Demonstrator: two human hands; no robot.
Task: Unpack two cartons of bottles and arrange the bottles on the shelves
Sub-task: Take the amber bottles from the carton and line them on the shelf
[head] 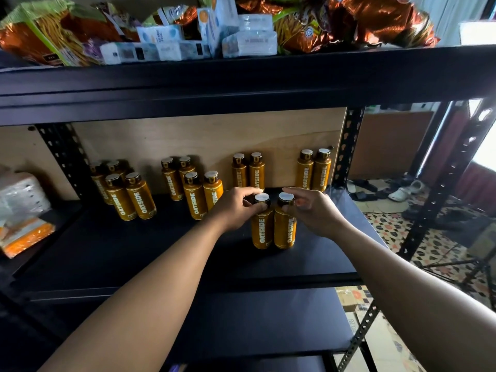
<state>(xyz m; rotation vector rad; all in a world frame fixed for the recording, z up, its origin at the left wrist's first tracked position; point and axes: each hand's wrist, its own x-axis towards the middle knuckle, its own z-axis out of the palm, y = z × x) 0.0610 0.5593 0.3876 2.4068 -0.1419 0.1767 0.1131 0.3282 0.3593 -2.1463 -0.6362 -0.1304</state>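
Two amber OATSIDE bottles stand upright side by side on the black middle shelf (pixel 134 251). My left hand (pixel 236 208) grips the dark cap of the left bottle (pixel 261 229). My right hand (pixel 314 210) pinches the cap of the right bottle (pixel 285 229). Behind them, against the wooden back panel, more of the same bottles stand in groups: several at the left (pixel 126 194), several in the middle (pixel 193 186), a pair (pixel 248 171) straight behind my hands and a pair (pixel 314 170) at the right. No carton shows.
The top shelf (pixel 241 76) holds snack bags (pixel 45 33) and small white boxes (pixel 188 38). Wrapped packs (pixel 21 210) lie on the neighbouring shelf at the left. A perforated upright (pixel 346 149) bounds the shelf on the right; beyond it are patterned floor tiles and shoes (pixel 402 193).
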